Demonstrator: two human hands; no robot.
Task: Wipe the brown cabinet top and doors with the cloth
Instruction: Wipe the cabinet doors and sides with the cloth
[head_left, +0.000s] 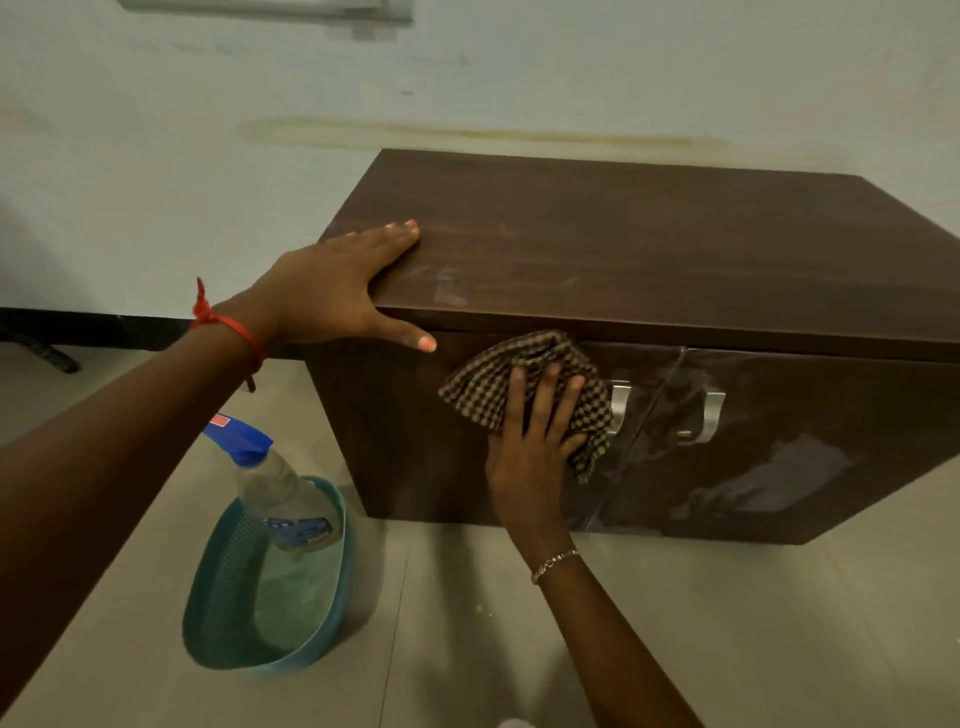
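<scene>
A low brown cabinet (649, 244) stands on the floor against a pale wall, with two glossy doors and two metal handles (709, 415). My right hand (530, 447) presses a brown checked cloth (519, 379) flat against the upper part of the left door (405, 441), just left of its handle. My left hand (337, 291) rests on the cabinet's front left corner, fingers spread over the top and thumb down on the front edge. The top shows faint dusty smears.
A teal plastic basket (228, 587) sits on the tiled floor left of the cabinet, with a clear spray bottle (280, 488) with a blue trigger head leaning in it. A dark skirting runs along the wall at left.
</scene>
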